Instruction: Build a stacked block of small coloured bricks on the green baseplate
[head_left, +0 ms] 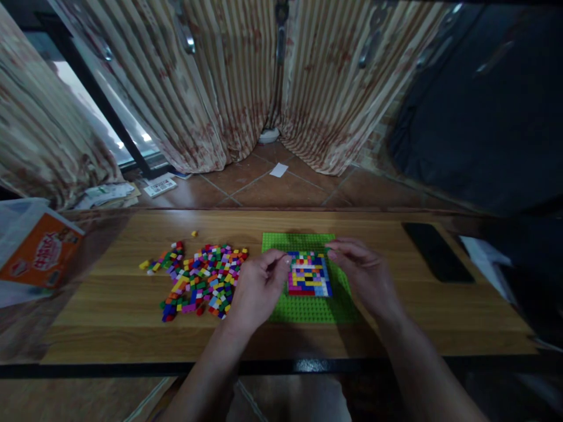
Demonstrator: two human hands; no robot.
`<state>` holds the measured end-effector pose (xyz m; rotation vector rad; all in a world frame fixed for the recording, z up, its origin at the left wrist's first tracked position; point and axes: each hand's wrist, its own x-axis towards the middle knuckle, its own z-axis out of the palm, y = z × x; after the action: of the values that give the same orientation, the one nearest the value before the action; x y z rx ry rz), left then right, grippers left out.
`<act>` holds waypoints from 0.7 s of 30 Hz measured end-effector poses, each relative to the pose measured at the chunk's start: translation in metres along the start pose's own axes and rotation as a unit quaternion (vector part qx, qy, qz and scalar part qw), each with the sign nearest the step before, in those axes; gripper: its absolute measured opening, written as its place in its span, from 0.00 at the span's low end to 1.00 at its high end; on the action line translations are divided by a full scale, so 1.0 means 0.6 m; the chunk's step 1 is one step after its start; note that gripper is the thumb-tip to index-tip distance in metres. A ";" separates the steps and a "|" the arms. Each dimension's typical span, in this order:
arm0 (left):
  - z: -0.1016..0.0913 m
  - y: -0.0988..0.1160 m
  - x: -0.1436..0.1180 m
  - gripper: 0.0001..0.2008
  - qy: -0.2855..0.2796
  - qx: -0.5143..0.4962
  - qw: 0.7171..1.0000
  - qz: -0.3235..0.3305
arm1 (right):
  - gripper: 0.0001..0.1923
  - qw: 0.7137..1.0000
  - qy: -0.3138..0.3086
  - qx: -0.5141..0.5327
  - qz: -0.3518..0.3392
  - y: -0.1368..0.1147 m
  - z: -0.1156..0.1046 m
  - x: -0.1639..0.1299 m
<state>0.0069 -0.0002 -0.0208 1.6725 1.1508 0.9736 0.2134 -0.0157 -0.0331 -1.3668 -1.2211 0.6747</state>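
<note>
While both hands flank it, brick mosaic (309, 274) looks multicolour (on green baseplate (308, 309)).

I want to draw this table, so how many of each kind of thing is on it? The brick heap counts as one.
Green baseplate: 1
Block of bricks built on it: 1
Heap of loose coloured bricks: 1
Black phone: 1
Orange packet: 1
Total: 5
</note>
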 end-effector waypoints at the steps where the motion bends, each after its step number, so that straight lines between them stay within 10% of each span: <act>1: -0.001 -0.003 0.001 0.13 0.007 0.001 1.000 -0.001 | 0.06 1.000 0.001 0.014 0.022 0.003 -0.005 0.002; 21: -0.007 0.006 0.006 0.13 0.021 0.092 0.995 -0.018 | 0.12 0.982 -0.038 0.080 0.168 0.033 0.018 0.008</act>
<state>0.0052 0.0034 -0.0154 1.7767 1.3283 0.9060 0.2105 -0.0040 -0.0531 -1.4347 -0.9789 1.0483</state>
